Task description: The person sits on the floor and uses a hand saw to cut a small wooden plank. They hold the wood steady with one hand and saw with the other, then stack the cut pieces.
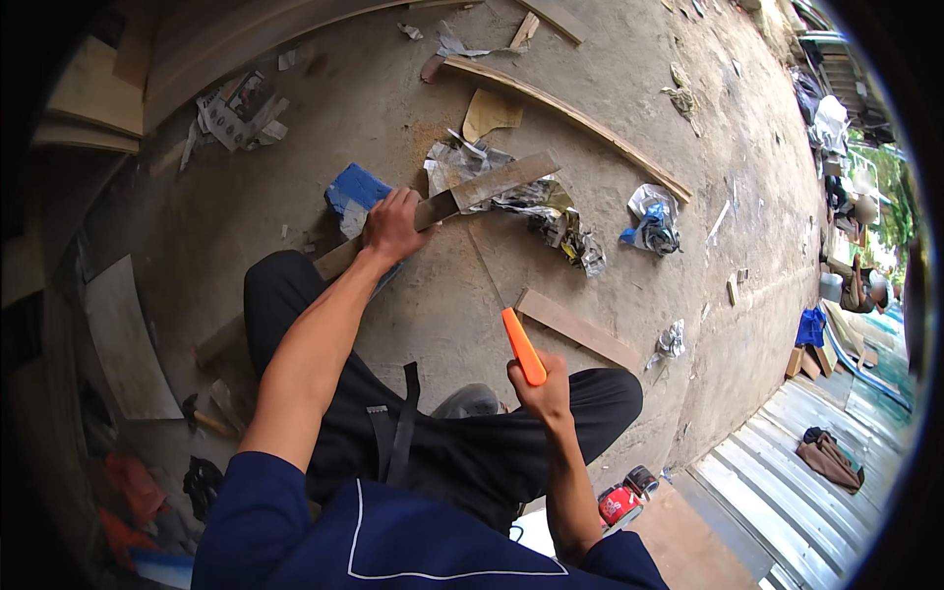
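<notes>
A narrow wooden board [507, 183] rests across a blue block [352, 194] on the ground. My left hand [395, 224] is closed over the board beside the block and bears down on it. In my right hand [544, 388] is the orange handle of a handsaw [521, 346], gripped in closed fingers. Its thin blade points up and left, and its tip end comes close to the board's near edge, right of my left hand. Whether the teeth touch the wood, I cannot tell. A crosswise line marks the board near there.
Crumpled foil-like wrappers [570, 236] lie under and beyond the board. A long wood strip [570, 116] lies farther off, and a short plank [578, 329] near my right knee. At left is a hammer [211, 421]; a red can [619, 506] stands at lower right. Corrugated metal sheets [796, 442] lie right.
</notes>
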The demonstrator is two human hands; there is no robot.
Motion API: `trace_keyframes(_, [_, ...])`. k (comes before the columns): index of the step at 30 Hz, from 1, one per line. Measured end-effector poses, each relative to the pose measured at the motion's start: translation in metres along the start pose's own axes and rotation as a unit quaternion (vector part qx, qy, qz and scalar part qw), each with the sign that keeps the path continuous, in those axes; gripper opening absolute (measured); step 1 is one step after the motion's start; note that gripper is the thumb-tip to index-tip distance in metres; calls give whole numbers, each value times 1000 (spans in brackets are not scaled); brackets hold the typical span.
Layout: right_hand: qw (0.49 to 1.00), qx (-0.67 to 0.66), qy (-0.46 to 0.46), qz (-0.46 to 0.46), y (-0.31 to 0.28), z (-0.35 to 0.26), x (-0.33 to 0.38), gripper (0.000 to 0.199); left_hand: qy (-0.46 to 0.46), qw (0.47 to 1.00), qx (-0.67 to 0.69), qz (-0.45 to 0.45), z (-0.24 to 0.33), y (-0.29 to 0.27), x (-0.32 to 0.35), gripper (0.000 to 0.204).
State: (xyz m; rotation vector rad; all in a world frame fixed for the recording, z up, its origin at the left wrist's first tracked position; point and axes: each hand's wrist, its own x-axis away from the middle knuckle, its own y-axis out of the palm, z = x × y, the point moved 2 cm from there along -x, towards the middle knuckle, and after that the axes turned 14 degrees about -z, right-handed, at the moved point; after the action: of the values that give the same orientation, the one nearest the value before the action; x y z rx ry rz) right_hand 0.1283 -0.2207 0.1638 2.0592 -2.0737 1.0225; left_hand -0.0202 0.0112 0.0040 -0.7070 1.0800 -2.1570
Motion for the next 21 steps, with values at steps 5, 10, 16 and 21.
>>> trace_keyframes(5, [999, 44, 10, -7, -2, -19, -82, 22, -6, 1000, -3, 2, -3, 0, -5, 46])
trace_keyframes(10, [999, 29, -22, -4, -3, -17, -27, 21, -4, 1000, -9, 14, -6, -1, -3, 46])
trace_keyframes(16, [997, 74, -29, 14, 4, -7, -70, 26, 6, 1000, -5, 10, 1, 2, -7, 44])
trace_keyframes(21, [1000, 18, 8, 3, 1, -20, -108, 30, -11, 1000, 8, -6, -5, 8, 1, 44])
